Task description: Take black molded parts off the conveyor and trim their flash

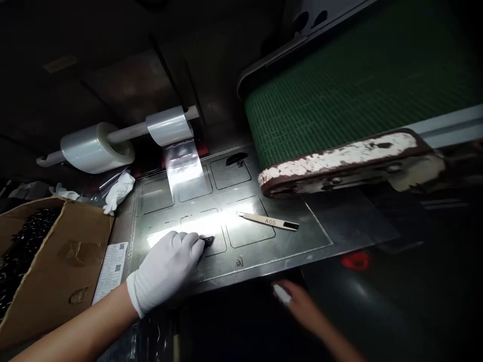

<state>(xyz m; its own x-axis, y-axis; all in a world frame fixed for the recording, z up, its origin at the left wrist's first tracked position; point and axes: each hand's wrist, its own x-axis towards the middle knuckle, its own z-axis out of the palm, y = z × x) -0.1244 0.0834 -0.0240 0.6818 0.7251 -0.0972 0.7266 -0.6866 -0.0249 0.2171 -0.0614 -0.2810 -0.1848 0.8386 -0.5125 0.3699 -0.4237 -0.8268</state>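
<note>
White-gloved left hand (pixel 164 269) curls over a small black piece (pixel 207 242) on the steel plate (pixel 302 229), fingertips touching it; pinched or not, I cannot tell. Bare right hand (pixel 298 306), fingers part open and blurred below the plate, has a white scrap (pixel 282 293) at its fingertips, its hold unclear.

Steel plate (pixel 309 236) with outlined squares, A05 tweezers (pixel 268 221), clear film strip (pixel 183 168), small black part (pixel 208 241)

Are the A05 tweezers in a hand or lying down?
Lying down: the tweezers rest flat on the metal plate, away from the gloved hand.
</note>
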